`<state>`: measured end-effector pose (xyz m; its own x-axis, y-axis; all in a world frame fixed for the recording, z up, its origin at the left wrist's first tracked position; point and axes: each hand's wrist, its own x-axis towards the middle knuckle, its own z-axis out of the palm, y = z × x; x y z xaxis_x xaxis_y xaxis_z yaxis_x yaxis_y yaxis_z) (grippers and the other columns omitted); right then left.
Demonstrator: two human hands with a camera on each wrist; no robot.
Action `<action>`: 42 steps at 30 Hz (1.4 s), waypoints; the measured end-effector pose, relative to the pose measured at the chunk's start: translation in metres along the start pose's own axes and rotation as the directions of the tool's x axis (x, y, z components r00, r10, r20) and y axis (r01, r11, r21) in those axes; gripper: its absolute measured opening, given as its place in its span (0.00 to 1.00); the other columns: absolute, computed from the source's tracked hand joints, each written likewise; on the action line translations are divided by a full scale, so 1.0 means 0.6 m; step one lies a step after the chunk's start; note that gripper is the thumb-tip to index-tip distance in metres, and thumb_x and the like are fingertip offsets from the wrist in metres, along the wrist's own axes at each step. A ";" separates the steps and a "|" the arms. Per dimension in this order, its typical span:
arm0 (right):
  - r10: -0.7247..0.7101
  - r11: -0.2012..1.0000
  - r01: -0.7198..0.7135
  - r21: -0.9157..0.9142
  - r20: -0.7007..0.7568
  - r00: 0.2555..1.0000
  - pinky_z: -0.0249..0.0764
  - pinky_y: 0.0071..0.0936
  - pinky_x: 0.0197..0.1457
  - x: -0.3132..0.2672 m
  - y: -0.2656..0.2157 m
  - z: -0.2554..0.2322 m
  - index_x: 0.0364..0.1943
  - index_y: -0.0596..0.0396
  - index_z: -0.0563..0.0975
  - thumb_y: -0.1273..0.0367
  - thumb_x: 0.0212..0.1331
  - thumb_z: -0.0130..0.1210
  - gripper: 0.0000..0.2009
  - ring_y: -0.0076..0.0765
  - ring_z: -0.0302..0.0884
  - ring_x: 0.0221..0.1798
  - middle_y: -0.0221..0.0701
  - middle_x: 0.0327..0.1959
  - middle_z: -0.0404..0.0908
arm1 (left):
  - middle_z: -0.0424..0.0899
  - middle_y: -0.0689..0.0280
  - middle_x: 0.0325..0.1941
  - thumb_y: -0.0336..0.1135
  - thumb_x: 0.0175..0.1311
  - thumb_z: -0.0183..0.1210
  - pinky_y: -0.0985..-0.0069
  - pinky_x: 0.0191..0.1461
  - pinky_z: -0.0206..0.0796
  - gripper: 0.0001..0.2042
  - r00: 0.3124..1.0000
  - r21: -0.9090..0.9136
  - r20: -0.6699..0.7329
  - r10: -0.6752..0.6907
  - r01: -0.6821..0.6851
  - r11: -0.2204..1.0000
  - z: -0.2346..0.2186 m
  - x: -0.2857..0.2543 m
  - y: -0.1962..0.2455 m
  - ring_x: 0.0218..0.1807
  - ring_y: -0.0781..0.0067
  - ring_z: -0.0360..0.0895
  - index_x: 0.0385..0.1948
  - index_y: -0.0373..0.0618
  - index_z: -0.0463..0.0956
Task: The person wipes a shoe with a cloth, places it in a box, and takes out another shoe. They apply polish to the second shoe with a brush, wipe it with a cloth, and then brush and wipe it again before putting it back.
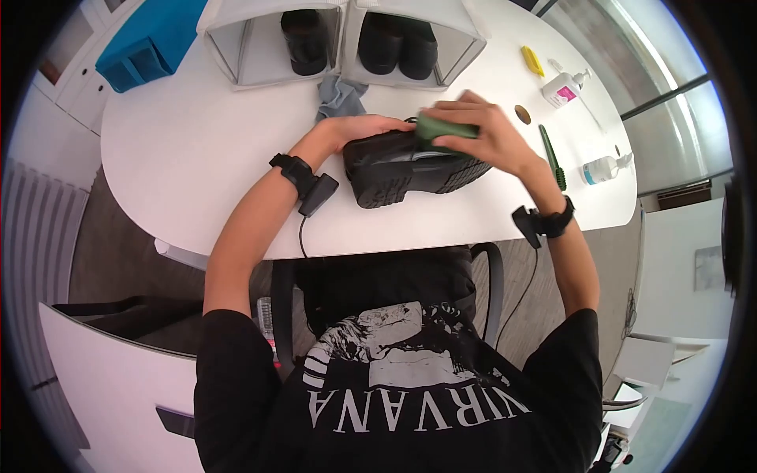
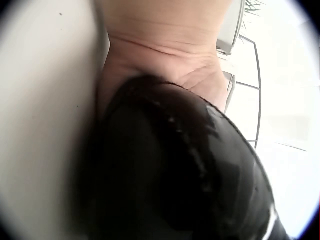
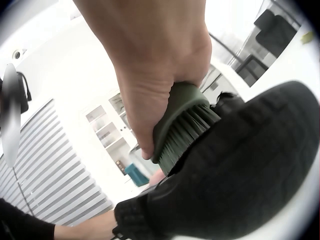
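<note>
Hands (image 1: pixel 490 135) hold a green brush (image 3: pixel 181 121) and black shoe (image 1: pixel 386 169).

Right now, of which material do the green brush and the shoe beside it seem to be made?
Green brush: a smooth, matte back, perhaps plastic or painted wood, with bristles whose fibre I cannot tell. Shoe: glossy leather or imitation, as its reflections suggest; its dull, treaded sole looks like rubber.

A white, round-ended table (image 1: pixel 197 158) carries a blue fabric box (image 1: pixel 150 47) far left, two white-framed boxes (image 1: pixel 461 35) far centre, a crumpled grey-blue cloth (image 1: pixel 341 96), seemingly a glossy black shoe (image 1: pixel 402 169) nearer, and, right, a yellow object (image 1: pixel 532 61), slim green brush (image 1: pixel 552 154) and two pump bottles (image 1: pixel 561 89).
</note>
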<state>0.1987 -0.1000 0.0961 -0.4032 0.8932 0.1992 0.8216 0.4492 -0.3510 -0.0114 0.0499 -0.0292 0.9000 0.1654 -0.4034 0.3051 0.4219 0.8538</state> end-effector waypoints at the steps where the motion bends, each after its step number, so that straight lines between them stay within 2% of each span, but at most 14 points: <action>1: -0.061 0.998 0.061 -0.021 0.024 0.998 0.81 0.39 0.61 0.021 -0.018 0.019 0.63 0.50 0.86 0.59 0.60 0.73 0.26 0.44 0.78 0.50 0.37 0.60 0.88 | 0.90 0.67 0.54 0.55 0.80 0.57 0.80 0.48 0.82 0.24 0.999 -0.010 0.031 0.020 -0.020 1.000 -0.008 0.007 -0.005 0.46 0.80 0.88 0.62 0.44 0.82; 3: -0.133 0.987 0.128 0.095 0.046 0.990 0.81 0.38 0.60 0.067 -0.070 0.062 0.64 0.49 0.86 0.59 0.60 0.73 0.26 0.44 0.78 0.50 0.37 0.60 0.88 | 0.90 0.67 0.54 0.54 0.80 0.57 0.80 0.49 0.82 0.24 0.987 0.030 0.067 0.149 -0.151 0.988 -0.038 -0.001 -0.036 0.46 0.80 0.88 0.62 0.44 0.82; 6: -0.377 0.925 0.377 0.042 0.006 0.926 0.82 0.40 0.59 0.118 -0.112 0.125 0.62 0.42 0.87 0.55 0.63 0.71 0.23 0.45 0.79 0.52 0.32 0.58 0.89 | 0.89 0.67 0.55 0.53 0.81 0.57 0.79 0.50 0.81 0.23 0.870 0.455 -0.036 0.491 -0.423 0.783 -0.034 -0.055 -0.082 0.46 0.80 0.87 0.62 0.43 0.82; 9: -0.301 0.953 0.300 0.051 0.031 0.953 0.82 0.39 0.59 0.095 -0.101 0.092 0.62 0.42 0.87 0.55 0.63 0.71 0.23 0.44 0.79 0.53 0.33 0.59 0.88 | 0.89 0.66 0.55 0.52 0.81 0.57 0.79 0.51 0.81 0.23 0.932 0.254 -0.018 0.363 -0.347 0.903 -0.044 -0.028 -0.069 0.47 0.80 0.87 0.62 0.42 0.82; 11: -0.181 0.983 0.180 0.040 0.022 0.983 0.81 0.39 0.61 0.041 -0.054 0.044 0.63 0.44 0.86 0.57 0.62 0.72 0.25 0.44 0.78 0.52 0.34 0.61 0.87 | 0.89 0.66 0.55 0.52 0.81 0.57 0.79 0.51 0.81 0.23 0.987 -0.053 0.049 0.155 -0.152 0.987 -0.035 0.014 -0.042 0.47 0.80 0.87 0.62 0.41 0.82; 13: -0.004 1.000 0.003 -0.027 -0.030 1.000 0.81 0.38 0.63 -0.022 -0.005 -0.005 0.65 0.46 0.85 0.59 0.61 0.72 0.26 0.44 0.78 0.52 0.35 0.60 0.88 | 0.89 0.66 0.55 0.51 0.82 0.57 0.78 0.51 0.82 0.22 0.997 -0.069 0.046 -0.059 0.063 0.996 -0.004 0.004 -0.002 0.47 0.79 0.87 0.61 0.40 0.82; 16: 0.129 0.990 -0.132 -0.054 -0.050 0.990 0.81 0.37 0.63 -0.047 0.016 -0.019 0.64 0.47 0.85 0.59 0.61 0.73 0.26 0.43 0.78 0.52 0.35 0.59 0.89 | 0.90 0.66 0.53 0.48 0.82 0.58 0.78 0.50 0.83 0.20 1.000 0.013 -0.017 -0.018 0.019 1.000 0.003 0.000 0.003 0.48 0.77 0.88 0.59 0.40 0.82; 20: -0.074 0.997 0.075 0.000 0.081 0.994 0.81 0.39 0.59 0.035 -0.044 0.030 0.63 0.48 0.86 0.58 0.62 0.72 0.25 0.43 0.78 0.50 0.36 0.60 0.88 | 0.85 0.65 0.63 0.49 0.80 0.61 0.76 0.51 0.83 0.23 0.996 -0.129 0.072 0.046 -0.036 0.991 -0.045 0.024 -0.036 0.53 0.77 0.87 0.65 0.41 0.80; 24: -0.349 0.930 0.350 0.109 -0.033 0.937 0.83 0.40 0.61 0.094 -0.112 0.118 0.62 0.42 0.87 0.57 0.61 0.72 0.24 0.45 0.79 0.53 0.32 0.58 0.88 | 0.78 0.63 0.72 0.46 0.82 0.57 0.73 0.67 0.78 0.24 0.867 0.368 -0.085 0.491 -0.430 0.824 -0.056 -0.028 -0.112 0.63 0.73 0.83 0.73 0.45 0.73; 26: -0.360 0.930 0.360 0.080 -0.011 0.933 0.83 0.39 0.62 0.082 -0.111 0.101 0.62 0.41 0.86 0.57 0.60 0.73 0.25 0.46 0.80 0.54 0.32 0.58 0.88 | 0.80 0.63 0.70 0.45 0.82 0.57 0.74 0.66 0.78 0.23 0.904 0.306 -0.140 0.404 -0.349 0.886 -0.068 -0.031 -0.099 0.62 0.74 0.83 0.72 0.44 0.74; 30: -0.149 0.987 0.144 -0.077 -0.073 0.986 0.81 0.39 0.63 -0.030 -0.021 0.010 0.61 0.46 0.87 0.57 0.63 0.71 0.23 0.46 0.79 0.56 0.35 0.61 0.88 | 0.89 0.66 0.56 0.49 0.81 0.59 0.78 0.53 0.81 0.23 0.998 -0.084 0.064 0.017 -0.011 0.996 -0.065 0.044 -0.054 0.51 0.79 0.87 0.65 0.40 0.79; 36: 0.372 0.928 -0.369 0.051 -0.169 0.913 0.79 0.33 0.58 -0.135 0.084 -0.043 0.63 0.47 0.86 0.59 0.61 0.74 0.26 0.35 0.75 0.45 0.32 0.60 0.90 | 0.91 0.65 0.52 0.50 0.81 0.60 0.78 0.49 0.83 0.23 0.992 -0.158 0.111 -0.051 0.068 0.985 -0.009 0.005 -0.001 0.45 0.79 0.88 0.62 0.39 0.81; 38: 0.113 0.992 -0.098 0.085 -0.197 0.974 0.79 0.33 0.56 -0.094 0.075 -0.019 0.62 0.46 0.87 0.59 0.61 0.74 0.24 0.35 0.76 0.45 0.32 0.58 0.90 | 0.91 0.65 0.51 0.50 0.80 0.61 0.78 0.48 0.83 0.23 0.995 -0.215 0.088 -0.039 0.057 0.975 -0.014 0.016 -0.013 0.44 0.78 0.88 0.62 0.39 0.81; 42: -0.112 0.989 0.113 0.095 -0.024 0.993 0.80 0.40 0.60 0.008 -0.026 0.033 0.57 0.48 0.88 0.54 0.64 0.70 0.22 0.46 0.80 0.52 0.34 0.52 0.90 | 0.87 0.62 0.61 0.46 0.83 0.56 0.76 0.58 0.82 0.23 0.997 -0.106 0.055 0.055 -0.049 0.993 -0.059 0.029 -0.042 0.55 0.75 0.87 0.68 0.39 0.76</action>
<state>0.1761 -0.1022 0.0841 -0.4827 0.8366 0.2590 0.7286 0.5477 -0.4113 -0.0144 0.0736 -0.0692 0.9311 0.1391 -0.3373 0.2262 0.5051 0.8329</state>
